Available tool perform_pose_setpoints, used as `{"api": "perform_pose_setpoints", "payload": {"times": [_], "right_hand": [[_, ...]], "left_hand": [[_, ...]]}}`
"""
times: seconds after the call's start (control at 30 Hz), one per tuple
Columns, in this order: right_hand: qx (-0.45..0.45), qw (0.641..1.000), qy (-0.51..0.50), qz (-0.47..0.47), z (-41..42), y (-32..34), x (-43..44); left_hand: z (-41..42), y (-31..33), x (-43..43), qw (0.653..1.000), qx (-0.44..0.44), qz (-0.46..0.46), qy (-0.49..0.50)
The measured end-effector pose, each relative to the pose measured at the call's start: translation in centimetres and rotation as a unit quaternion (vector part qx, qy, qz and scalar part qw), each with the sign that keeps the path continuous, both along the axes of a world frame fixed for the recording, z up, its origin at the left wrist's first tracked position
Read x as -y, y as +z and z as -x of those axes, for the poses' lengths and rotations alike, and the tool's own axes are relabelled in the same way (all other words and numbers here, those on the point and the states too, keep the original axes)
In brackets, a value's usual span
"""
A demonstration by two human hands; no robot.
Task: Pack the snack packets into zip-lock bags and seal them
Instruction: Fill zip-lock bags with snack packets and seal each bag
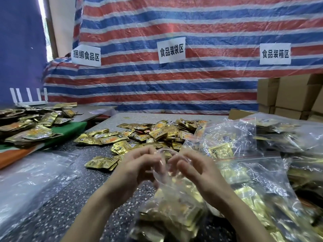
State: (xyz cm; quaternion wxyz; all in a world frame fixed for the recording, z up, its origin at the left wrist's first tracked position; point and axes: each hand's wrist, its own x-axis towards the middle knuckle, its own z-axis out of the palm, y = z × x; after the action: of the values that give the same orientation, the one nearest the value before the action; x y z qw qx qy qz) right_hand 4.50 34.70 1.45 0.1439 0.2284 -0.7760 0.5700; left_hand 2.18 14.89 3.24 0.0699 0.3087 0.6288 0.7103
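My left hand (139, 165) and right hand (197, 169) pinch the zip-lock bag (174, 208) at its mouth. Misaligned tracks may leave it unsealed

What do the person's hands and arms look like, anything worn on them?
Both are bare: the left hand and right hand have no gloves, and no rings, watch or bracelets show. The left forearm and right forearm are uncovered; no sleeve in view.
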Motion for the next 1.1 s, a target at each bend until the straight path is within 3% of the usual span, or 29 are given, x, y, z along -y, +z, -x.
{"api": "perform_pose_setpoints", "payload": {"times": [0.1,0.23,0.37,0.5,0.63,0.73,0.9,1.1], "right_hand": [[0.041,0.994,0.091,0.048,-0.2,0.0,0.0],[-0.016,0.991,0.018,0.134,-0.1,-0.1,0.5],[-0.097,0.964,-0.135,0.206,0.1,-0.5,1.0],[-0.138,0.947,-0.202,0.209,0.1,-0.8,1.4],[-0.146,0.945,-0.239,0.168,0.0,-1.2,1.7],[-0.141,0.945,-0.201,0.217,-0.4,-0.4,1.7],[-0.132,0.934,-0.125,0.306,-1.2,1.2,1.2],[-0.152,0.941,-0.05,0.299,-2.3,2.7,0.6]], "left_hand": [[0.2,0.2,0.0,0.993,0.063,-0.097,0.005],[0.1,-0.1,0.1,0.991,0.065,-0.114,-0.012],[0.4,-0.8,0.2,0.989,-0.057,-0.11,-0.079],[-0.1,-1.2,-0.3,0.989,-0.15,-0.017,0.009],[-0.6,-1.5,-1.0,0.97,-0.214,-0.002,0.117],[-0.7,-1.2,-1.1,0.957,-0.233,-0.061,0.162],[-0.1,0.0,0.1,0.943,-0.111,-0.256,0.181],[0.0,0.4,0.6,0.931,-0.139,-0.28,0.187]]}}
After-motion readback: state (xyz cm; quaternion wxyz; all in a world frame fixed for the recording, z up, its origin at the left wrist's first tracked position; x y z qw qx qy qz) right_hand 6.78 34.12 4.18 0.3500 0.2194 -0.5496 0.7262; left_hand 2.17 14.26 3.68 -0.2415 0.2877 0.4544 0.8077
